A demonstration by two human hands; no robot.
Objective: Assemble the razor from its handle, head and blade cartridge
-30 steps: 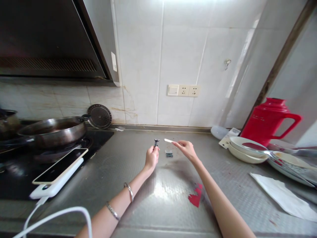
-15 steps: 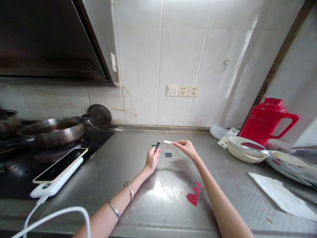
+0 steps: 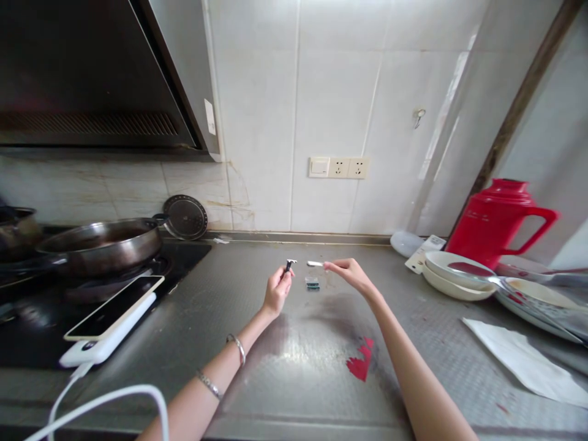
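Observation:
My left hand (image 3: 277, 289) is closed on the dark handle of a small razor-like tool (image 3: 289, 265), its silvery head pointing up and to the right. Across a small gap, my right hand (image 3: 348, 272) pinches a short white stick (image 3: 315, 264) that points left toward the tool. Below and between the hands, a small clear case with dark strips (image 3: 312, 283) lies on the metal counter (image 3: 257, 380). The tool and the stick do not touch.
On the left are a phone on a white power bank (image 3: 103, 331) with a cable, and a steel pan (image 3: 103, 242) on the stove. To the right stand a red thermos (image 3: 491, 223), stacked bowls (image 3: 454, 285) and a white napkin (image 3: 519, 358). A red patch (image 3: 361, 361) marks the counter.
My left hand has moved slightly left and the tool in it has turned. The white stick has shifted slightly right, so the gap between tool and stick is wider.

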